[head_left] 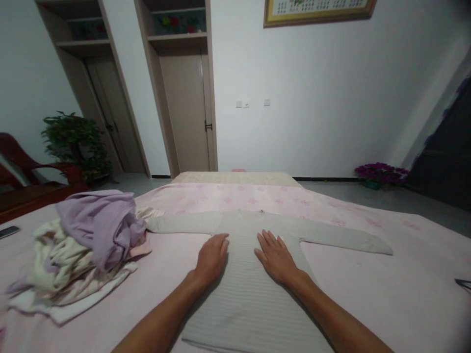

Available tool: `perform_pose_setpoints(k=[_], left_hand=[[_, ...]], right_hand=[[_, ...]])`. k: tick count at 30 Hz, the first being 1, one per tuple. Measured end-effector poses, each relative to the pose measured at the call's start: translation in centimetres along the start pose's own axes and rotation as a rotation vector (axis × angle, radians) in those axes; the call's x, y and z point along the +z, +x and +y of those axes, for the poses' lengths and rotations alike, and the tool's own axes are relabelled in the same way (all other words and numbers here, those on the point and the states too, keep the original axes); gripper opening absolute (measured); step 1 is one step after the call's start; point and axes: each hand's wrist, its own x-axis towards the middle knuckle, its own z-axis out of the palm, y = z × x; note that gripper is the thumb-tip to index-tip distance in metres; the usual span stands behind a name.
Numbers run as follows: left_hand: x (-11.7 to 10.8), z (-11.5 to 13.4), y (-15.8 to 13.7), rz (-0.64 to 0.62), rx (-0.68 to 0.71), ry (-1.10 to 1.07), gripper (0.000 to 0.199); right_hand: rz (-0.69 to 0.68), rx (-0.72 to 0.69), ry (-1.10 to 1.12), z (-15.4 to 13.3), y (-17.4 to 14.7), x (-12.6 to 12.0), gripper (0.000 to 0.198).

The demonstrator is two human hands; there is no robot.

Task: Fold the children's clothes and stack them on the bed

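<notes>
A pale grey striped long-sleeved shirt (250,294) lies spread on a pink bedsheet, its sleeves stretched out to both sides and its neckline at the far end. My left hand (213,255) rests on the shirt's left side just below the armpit, fingers pointing forward and lying close together; its fingertips show only in part. On the upper chest of the shirt, my right hand (274,255) lies flat, palm down, with fingers stretched. Neither hand visibly lifts any cloth.
A heap of crumpled clothes (99,230), lilac and cream, sits to the left, close to the left sleeve cuff. A phone (9,232) lies at the far left. A dark thin object (462,283) is at the right edge. Pink sheet (368,289) surrounds the shirt.
</notes>
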Motion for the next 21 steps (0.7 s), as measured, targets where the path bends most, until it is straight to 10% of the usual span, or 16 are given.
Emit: perform_pose_setpoints(k=[13,21], left_hand=[[-4.4,-17.7,5.8,-0.063,-0.369,0.366,0.062],[-5.3,-20.6,5.5,0.001,-0.488,0.602,0.064]], right_hand=[[0.035,0.0,-0.009,0.2,0.1,0.4,0.07],[0.025,0.006,0.0,0.0,-0.1,0.0,0.068]])
